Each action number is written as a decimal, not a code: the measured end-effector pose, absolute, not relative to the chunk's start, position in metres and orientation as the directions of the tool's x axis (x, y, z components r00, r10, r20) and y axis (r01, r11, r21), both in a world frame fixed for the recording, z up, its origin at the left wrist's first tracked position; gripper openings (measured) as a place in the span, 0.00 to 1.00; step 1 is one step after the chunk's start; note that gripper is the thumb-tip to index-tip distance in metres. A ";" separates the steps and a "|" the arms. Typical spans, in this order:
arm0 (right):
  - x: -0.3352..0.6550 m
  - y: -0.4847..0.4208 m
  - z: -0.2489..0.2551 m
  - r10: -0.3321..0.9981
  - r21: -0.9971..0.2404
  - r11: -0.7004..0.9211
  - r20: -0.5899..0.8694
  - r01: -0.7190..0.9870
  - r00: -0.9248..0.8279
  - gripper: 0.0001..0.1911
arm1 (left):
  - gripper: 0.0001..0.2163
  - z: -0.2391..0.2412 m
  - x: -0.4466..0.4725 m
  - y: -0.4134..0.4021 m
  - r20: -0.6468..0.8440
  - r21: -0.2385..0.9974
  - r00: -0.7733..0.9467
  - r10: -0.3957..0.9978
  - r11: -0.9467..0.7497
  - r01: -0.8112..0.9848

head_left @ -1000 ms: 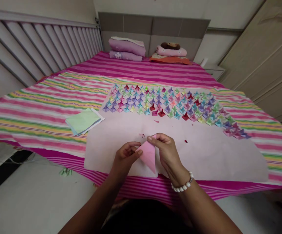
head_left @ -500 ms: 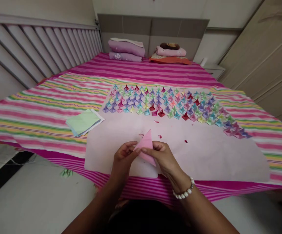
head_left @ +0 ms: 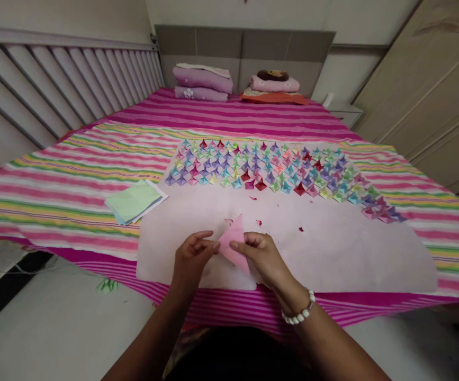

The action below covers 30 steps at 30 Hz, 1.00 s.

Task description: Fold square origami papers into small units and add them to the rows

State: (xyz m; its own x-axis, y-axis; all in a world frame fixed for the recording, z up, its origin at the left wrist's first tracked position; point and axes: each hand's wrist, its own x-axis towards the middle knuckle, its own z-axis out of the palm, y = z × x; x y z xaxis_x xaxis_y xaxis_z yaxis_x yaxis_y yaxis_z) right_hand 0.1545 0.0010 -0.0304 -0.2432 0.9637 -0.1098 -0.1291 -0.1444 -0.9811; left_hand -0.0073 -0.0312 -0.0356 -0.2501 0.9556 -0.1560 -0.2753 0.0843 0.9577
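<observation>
A pink sheet of origami paper (head_left: pixel 234 244), folded into a triangle, is held upright above the white board. My left hand (head_left: pixel 192 256) pinches its left corner between thumb and forefinger. On the other side my right hand (head_left: pixel 261 255) grips the right part, thumb in front and fingers behind. The large white board (head_left: pixel 332 248) beneath lies on the bed. Many small folded paper pieces (head_left: pixel 261 184) in mixed colours stand in rows along its far half. Dark red paper scraps (head_left: pixel 259 223) are scattered just beyond my hands.
A stack of square paper (head_left: pixel 134 201), pale green on top, lies left of the board. Folded bedding (head_left: pixel 203 82) and a second pile (head_left: pixel 275 87) sit by the headboard (head_left: pixel 245 58). Green paper (head_left: pixel 107 286) is on the floor at left.
My left hand has slid left and slightly down from the paper's middle to its left corner. My right hand keeps its hold. The view has shifted slightly.
</observation>
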 end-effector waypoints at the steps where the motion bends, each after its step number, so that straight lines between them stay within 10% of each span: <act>1: 0.155 0.001 -0.029 0.966 -0.986 -0.132 -0.105 -0.102 -0.237 0.19 | 0.16 -0.034 -0.009 -0.031 -0.143 0.965 -0.240 0.960 0.081 -0.251; 13: 0.152 -0.004 -0.002 0.983 -0.990 0.036 0.010 0.137 -0.184 0.19 | 0.17 -0.018 -0.019 -0.032 -0.145 0.989 0.006 0.989 0.145 -0.012; 30: 0.160 -0.005 0.004 0.917 -0.958 -0.180 -0.081 -0.224 -0.392 0.11 | 0.11 -0.025 -0.016 -0.032 -0.189 0.959 0.178 0.966 0.220 -0.177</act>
